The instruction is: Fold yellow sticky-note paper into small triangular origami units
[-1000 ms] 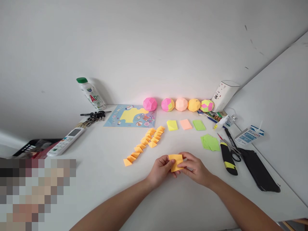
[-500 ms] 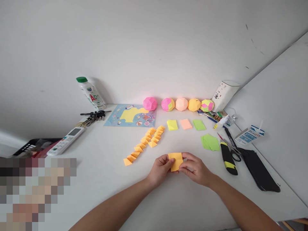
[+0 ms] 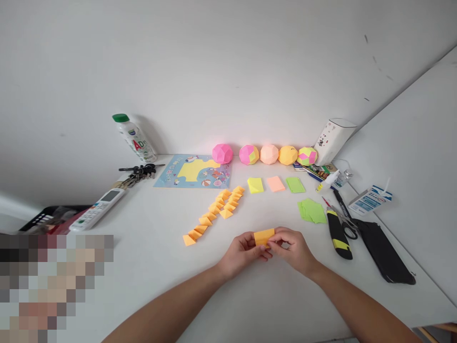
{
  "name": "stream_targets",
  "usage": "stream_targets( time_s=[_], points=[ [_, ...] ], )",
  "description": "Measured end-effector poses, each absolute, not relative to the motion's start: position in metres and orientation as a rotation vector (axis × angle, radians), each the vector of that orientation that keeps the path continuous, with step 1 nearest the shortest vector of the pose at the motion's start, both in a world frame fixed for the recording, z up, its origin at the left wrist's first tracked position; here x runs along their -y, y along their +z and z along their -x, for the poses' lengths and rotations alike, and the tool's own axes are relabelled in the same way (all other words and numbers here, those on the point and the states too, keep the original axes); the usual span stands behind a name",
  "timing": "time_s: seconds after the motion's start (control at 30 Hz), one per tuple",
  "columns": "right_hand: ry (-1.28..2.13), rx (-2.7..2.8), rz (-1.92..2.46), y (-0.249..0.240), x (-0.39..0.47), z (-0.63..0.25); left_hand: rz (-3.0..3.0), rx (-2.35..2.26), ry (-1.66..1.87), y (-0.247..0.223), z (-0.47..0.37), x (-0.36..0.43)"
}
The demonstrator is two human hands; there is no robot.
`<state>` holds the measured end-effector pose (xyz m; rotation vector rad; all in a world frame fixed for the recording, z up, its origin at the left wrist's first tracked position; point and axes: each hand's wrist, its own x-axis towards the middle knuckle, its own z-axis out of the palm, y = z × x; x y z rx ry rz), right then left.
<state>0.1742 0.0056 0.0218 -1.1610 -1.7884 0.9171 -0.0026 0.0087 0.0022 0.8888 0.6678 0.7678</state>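
Note:
An orange paper square [image 3: 263,236], its lower edge folded up or tilted, is held between both hands above the white table. My left hand [image 3: 243,252] grips its left side, thumb in front and fingers behind. My right hand [image 3: 291,247] pinches the lower right part between thumb and fingers. Beyond my left hand lie two rows of folded orange paper pieces [image 3: 205,220], overlapping one another. Farther back are a yellow paper stack [image 3: 255,185], a peach paper stack [image 3: 276,184] and a green paper stack [image 3: 295,185]. Loose green paper pieces [image 3: 312,211] lie to the right.
Several faceted paper balls, one plain pink [image 3: 222,154], line the wall. At right lie a black-and-yellow cutter [image 3: 339,235], scissors [image 3: 350,231], a black pouch [image 3: 386,253] and a glue bottle [image 3: 327,182]. A remote [image 3: 98,209], keys [image 3: 137,175] and white bottle [image 3: 134,139] stand left.
The orange square, flat and facing me before, now looks shorter, its lower part brought upward. My right thumb and fingers have moved in to its lower edge, close to the left thumb.

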Motion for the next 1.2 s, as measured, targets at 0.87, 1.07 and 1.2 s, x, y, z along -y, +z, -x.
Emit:
stream_targets(
  time_s=[0.87, 1.07, 1.2],
  points=[
    [1.128, 1.611, 1.190, 0.024, 0.000, -0.172, -0.890, -0.682, 0.737, -0.004, 0.000, -0.010],
    [1.332, 1.423, 1.237, 0.014, -0.001, -0.174, -0.847, -0.693, 0.747, 0.001, 0.002, -0.011],
    [1.515, 1.439, 1.249, 0.014, -0.004, -0.176, -0.811, -0.706, 0.772, 0.002, 0.002, -0.012]
  ],
)
